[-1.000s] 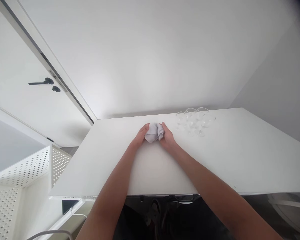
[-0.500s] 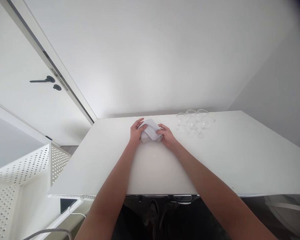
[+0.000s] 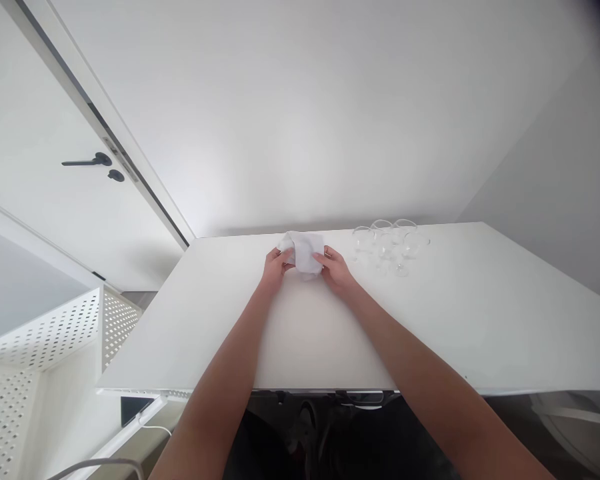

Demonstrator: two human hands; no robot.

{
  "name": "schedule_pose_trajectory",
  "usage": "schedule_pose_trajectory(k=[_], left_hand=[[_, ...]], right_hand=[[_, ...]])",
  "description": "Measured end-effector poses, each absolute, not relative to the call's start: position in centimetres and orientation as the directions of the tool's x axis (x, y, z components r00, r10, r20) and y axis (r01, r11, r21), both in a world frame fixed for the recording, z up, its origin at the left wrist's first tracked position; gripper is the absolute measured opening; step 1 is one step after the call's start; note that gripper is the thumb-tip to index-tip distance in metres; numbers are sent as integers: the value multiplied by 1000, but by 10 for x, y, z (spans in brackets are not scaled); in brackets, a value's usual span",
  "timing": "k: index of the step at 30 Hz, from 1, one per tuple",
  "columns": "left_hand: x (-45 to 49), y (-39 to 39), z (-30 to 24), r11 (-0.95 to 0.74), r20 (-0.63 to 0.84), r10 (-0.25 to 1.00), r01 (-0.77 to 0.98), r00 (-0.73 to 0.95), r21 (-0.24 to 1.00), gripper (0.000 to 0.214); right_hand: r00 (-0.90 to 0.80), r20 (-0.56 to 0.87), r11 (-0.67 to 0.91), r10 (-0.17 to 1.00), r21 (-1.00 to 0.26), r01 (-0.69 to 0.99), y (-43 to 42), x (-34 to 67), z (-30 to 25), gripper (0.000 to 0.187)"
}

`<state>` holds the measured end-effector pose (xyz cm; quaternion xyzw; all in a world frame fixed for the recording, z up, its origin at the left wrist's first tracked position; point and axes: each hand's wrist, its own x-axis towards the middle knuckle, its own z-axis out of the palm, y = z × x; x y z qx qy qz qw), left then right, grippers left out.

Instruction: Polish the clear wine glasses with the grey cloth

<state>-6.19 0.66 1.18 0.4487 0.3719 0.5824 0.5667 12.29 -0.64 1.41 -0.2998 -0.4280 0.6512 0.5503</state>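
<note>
A pale, crumpled cloth (image 3: 307, 253) is held between my two hands near the back of the white table. My left hand (image 3: 276, 267) grips its left side, thumb on top. On the other side, my right hand (image 3: 336, 270) pinches the cloth's right edge between thumb and fingers. Whether anything is wrapped inside the cloth cannot be made out. Several clear stemmed glasses (image 3: 387, 245) stand close together to the right of my right hand.
The white table (image 3: 480, 320) runs along a white wall (image 3: 300, 120). At the left are a door with a black handle (image 3: 83, 162) and a white perforated shelf (image 3: 55, 327). A grey cable (image 3: 105, 460) curves at the lower left.
The cloth has been turned and folded differently, its left part now bunched over my left fingers. My left hand has shifted slightly right; the glasses have stayed put.
</note>
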Motion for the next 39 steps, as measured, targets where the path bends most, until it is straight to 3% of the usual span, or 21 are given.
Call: schedule_pose_trajectory(k=[6, 11, 16, 19, 22, 29, 33, 39], left_hand=[[-62, 6, 11, -187, 175, 982, -222, -71, 957, 38], [-64, 10, 6, -194, 171, 975, -166, -142, 967, 37], [-67, 10, 7, -248, 215, 953, -141, -212, 959, 26], [-65, 8, 11, -290, 267, 951, -158, -155, 944, 17], [-63, 5, 14, -225, 218, 974, -211, -57, 951, 20], [-62, 1, 19, -68, 121, 981, -315, 151, 947, 29], [-62, 1, 21, 11, 66, 978, -364, 197, 931, 50], [-63, 2, 19, -26, 100, 968, -302, 232, 953, 45]], right_hand=[[-211, 70, -19, 975, -919, -394, -3, 122, 8, 42], [-157, 124, 79, 980, -960, -270, -2, 121, 4, 68], [-255, 261, 245, 931, -965, -92, -1, 122, 2, 48], [-196, 298, 299, 934, -954, -21, 1, 123, -1, 70], [-177, 330, 342, 927, -939, 41, 4, 123, -6, 84], [-46, 378, 375, 925, -881, 289, 13, 123, -13, 34], [-20, 350, 348, 937, -920, 178, 8, 124, -9, 33], [-80, 177, 147, 981, -946, -288, 2, 124, -4, 41]])
